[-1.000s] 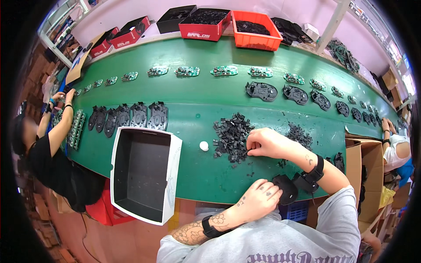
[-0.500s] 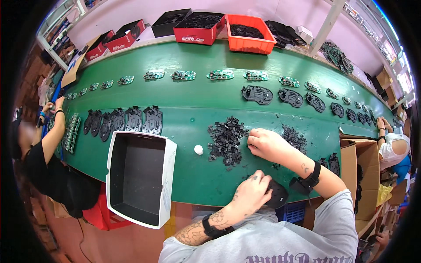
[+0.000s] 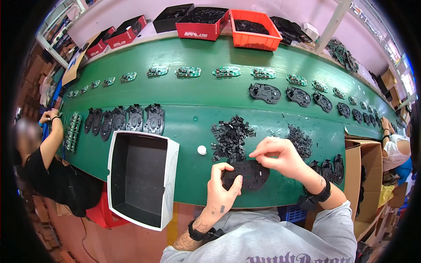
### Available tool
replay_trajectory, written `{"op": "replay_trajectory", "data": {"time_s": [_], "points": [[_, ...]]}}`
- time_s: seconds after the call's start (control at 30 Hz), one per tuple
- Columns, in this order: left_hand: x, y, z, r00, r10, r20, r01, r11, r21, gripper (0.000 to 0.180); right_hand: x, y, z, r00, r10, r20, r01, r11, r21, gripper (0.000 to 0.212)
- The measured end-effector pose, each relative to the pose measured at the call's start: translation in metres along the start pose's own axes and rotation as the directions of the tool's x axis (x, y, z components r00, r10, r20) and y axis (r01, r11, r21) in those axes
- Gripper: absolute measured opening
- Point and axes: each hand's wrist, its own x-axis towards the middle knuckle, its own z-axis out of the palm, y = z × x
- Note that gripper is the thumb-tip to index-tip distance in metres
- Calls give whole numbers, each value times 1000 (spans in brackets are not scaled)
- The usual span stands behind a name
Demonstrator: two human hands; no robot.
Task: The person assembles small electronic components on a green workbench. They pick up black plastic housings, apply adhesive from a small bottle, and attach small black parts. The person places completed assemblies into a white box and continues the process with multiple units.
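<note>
Between thumb and fingers my left hand point(image 3: 218, 188) grips a black mouse base shell point(image 3: 251, 176) by its left end, tilted above the green bench. My right hand point(image 3: 283, 158) is closed in a pinch over the shell's far edge; whatever its fingertips hold is too small to make out. Just beyond the shell lies a heap of small black plastic pieces point(image 3: 231, 136). A second heap of finer black bits point(image 3: 300, 141) is to the right, past my right hand. A small white round cap point(image 3: 201, 150) stands left of the first heap.
An open white box with dark inside point(image 3: 173, 184) sits at the bench's near left. Black shells point(image 3: 154, 120) line up behind it, more point(image 3: 265, 93) farther right. Green circuit boards point(image 3: 226, 72) form a long row. An orange bin point(image 3: 256, 40) stands behind; co-workers point(image 3: 57, 171) sit at both ends.
My left hand has raised the shell from the bench's near edge toward the heap. My right hand has left the heap and come over the shell, fingers pinched.
</note>
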Motion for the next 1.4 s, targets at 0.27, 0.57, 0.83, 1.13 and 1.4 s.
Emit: {"op": "replay_trajectory", "data": {"time_s": [0.27,0.57,0.83,1.13,1.4], "points": [[5,-10,3,991,131,-18,-129,988,84,32,-4,-8,9,994,-111,-23,102,961,-256,12],[18,0,0,992,130,-1,-130,991,29,34,12,3,9,960,224,166,-266,914,307,29],[20,11,-13,949,306,-81,-283,935,216,65,91,5,-25,985,-30,171,53,990,-132,28],[-16,1,7,931,296,213,-362,823,439,32,211,102,-40,969,-177,-171,20,749,-662,25],[-1,-32,91,527,426,736,-807,523,275,34,181,94,-33,866,-442,-235,194,730,-656,28]]}}
